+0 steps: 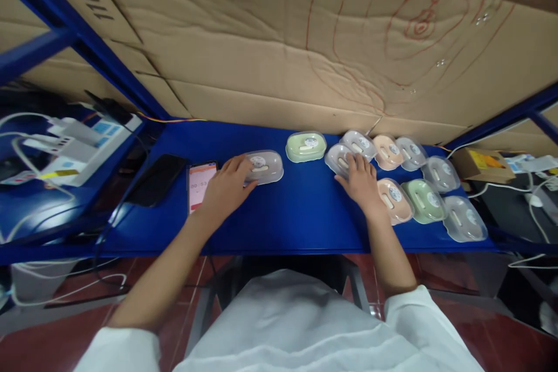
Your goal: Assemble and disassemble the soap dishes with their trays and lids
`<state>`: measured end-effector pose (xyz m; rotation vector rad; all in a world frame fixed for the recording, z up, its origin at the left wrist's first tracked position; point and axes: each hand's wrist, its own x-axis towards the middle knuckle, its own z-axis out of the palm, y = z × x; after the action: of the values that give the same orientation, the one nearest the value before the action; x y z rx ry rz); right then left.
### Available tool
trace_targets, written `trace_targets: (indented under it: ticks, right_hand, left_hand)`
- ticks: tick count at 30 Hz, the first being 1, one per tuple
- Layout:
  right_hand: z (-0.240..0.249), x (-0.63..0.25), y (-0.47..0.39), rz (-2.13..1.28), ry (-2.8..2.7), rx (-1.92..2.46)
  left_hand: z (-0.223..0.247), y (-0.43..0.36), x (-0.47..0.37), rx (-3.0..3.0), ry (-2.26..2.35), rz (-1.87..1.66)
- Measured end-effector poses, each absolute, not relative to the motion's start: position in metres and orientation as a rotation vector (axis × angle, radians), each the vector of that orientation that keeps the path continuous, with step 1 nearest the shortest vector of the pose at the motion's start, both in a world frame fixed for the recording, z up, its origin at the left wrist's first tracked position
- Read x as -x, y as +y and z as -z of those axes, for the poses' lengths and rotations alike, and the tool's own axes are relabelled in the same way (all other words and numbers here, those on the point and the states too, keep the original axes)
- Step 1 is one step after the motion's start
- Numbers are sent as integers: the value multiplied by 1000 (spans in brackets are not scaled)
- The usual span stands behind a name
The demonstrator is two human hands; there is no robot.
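My left hand [227,186] rests with its fingertips on the left end of a grey lidded container [269,167] on the blue table. Its thumb stands apart from the fingers. On the right, my right hand [360,180] lies over the right part of another grey container [336,158], thumb and fingers spread. A green container [306,146] sits between the two hands, farther back, touched by neither. Close behind my right hand is one more grey container [360,144]. The undersides of my fingers are hidden.
Peach containers [387,152], a green one [425,200] and several grey ones [464,218] cover the table's right side. At left lie a lit phone [200,177], a black object [157,180] and a power strip [93,154] with cables. Cardboard [244,40] stands behind.
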<state>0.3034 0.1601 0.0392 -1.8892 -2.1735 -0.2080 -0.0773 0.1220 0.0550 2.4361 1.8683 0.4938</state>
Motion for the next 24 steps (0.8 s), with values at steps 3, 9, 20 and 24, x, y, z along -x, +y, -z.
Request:
trace_targets:
  ticks: [3,9,20,24]
  right_hand:
    - [-46,-298,158,129,-2283,1949]
    - [-72,-295,163,-102,-2467,1886]
    - [-92,-219,261,-414,-2687,1585]
    - [-90,-225,262,-404,-2675,1537]
  left_hand:
    - [-64,153,92,-2443,1919,-288]
    - [-71,199,125,-2354,1947,-232]
    - [-72,236,129,-2298,1918,-234]
    - [-75,254,124,-2322,1919,-258]
